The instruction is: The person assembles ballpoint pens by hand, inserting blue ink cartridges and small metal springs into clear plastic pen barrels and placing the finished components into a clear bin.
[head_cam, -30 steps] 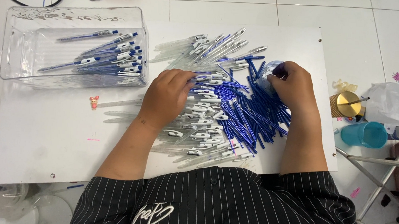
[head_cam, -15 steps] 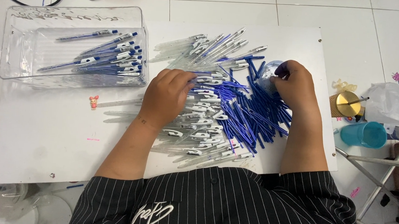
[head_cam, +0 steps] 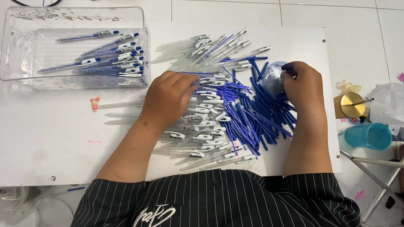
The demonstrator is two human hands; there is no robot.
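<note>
Landmark: the heap of blue refills point(head_cam: 253, 119) on the white tabletop point(head_cam: 46, 136).

I note the parts lie sorted, probably so each kind is within easy reach: clear pen barrels point(head_cam: 201, 123) directly left of the heap, finished pens in a clear tray point(head_cam: 24, 46) far left of it.

My left hand point(head_cam: 168, 99) rests palm-down on the barrels, fingers point(head_cam: 190, 80) curled loosely over them; whether one is pinched, I cannot tell.

My right hand point(head_cam: 304, 84) sits at the heap's upper right edge, fingers bent against a small clear cup point(head_cam: 272, 78); actual grip hidden.
</note>
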